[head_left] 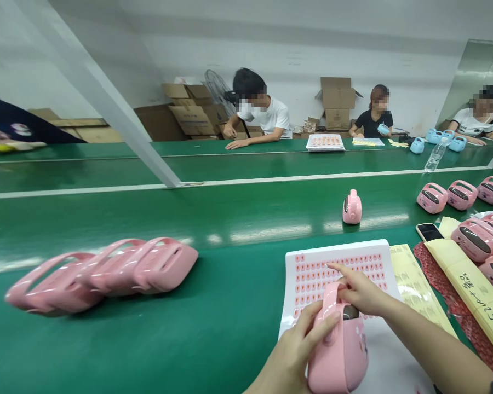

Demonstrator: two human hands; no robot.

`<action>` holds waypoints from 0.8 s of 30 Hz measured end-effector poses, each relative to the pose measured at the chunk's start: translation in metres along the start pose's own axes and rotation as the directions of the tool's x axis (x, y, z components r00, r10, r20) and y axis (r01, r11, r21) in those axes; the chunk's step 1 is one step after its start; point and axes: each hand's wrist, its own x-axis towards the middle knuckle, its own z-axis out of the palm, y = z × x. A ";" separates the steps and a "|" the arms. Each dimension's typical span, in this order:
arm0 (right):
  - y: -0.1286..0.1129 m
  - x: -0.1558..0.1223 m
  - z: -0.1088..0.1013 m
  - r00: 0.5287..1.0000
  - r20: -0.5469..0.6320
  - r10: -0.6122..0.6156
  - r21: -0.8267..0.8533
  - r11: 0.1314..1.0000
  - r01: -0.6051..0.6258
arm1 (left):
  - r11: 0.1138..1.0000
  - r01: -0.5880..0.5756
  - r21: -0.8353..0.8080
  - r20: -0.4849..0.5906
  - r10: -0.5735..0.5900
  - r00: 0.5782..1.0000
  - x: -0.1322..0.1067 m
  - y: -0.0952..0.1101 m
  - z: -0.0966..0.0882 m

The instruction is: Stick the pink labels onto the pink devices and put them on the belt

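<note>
Steadily, the left hand (296, 350) holds a pink handled case (343, 361) at the lower edge of the label sheet (378, 257).
Its grip wraps firmly round the case's side. The right hand (363, 293) is spread, index finger stretched across the sheet's rows; any pinch there cannot be told. More pink cases (102, 273) lie on the green table (213, 345).

The handled case (339, 355) is smooth, glossy pink plastic. The sticker sheet (337, 273) is matt white paper, the conveyor belt (213, 328) has a smooth, glossy green surface, the cardboard boxes (337, 101) look matt, and the red cloth (464, 323) looks rough.
</note>
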 end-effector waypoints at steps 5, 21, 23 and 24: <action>-0.003 -0.011 -0.002 0.993 -0.103 0.063 0.147 0.988 -0.048 | 0.981 -0.027 -0.190 -0.200 -0.012 0.980 -0.006 -0.003 0.027; -0.011 0.040 -0.194 0.415 -0.900 -0.132 -0.325 0.838 -0.438 | 0.999 0.020 0.035 -0.015 -0.019 1.000 0.014 -0.056 0.080; 0.001 0.064 -0.206 0.398 -0.913 -0.092 -0.293 0.825 -0.483 | 0.999 0.050 0.018 0.010 -0.050 0.999 0.016 -0.057 0.079; 0.007 0.074 -0.210 0.393 -0.917 -0.068 -0.276 0.819 -0.502 | 0.998 0.054 0.011 0.017 -0.055 0.998 0.016 -0.057 0.078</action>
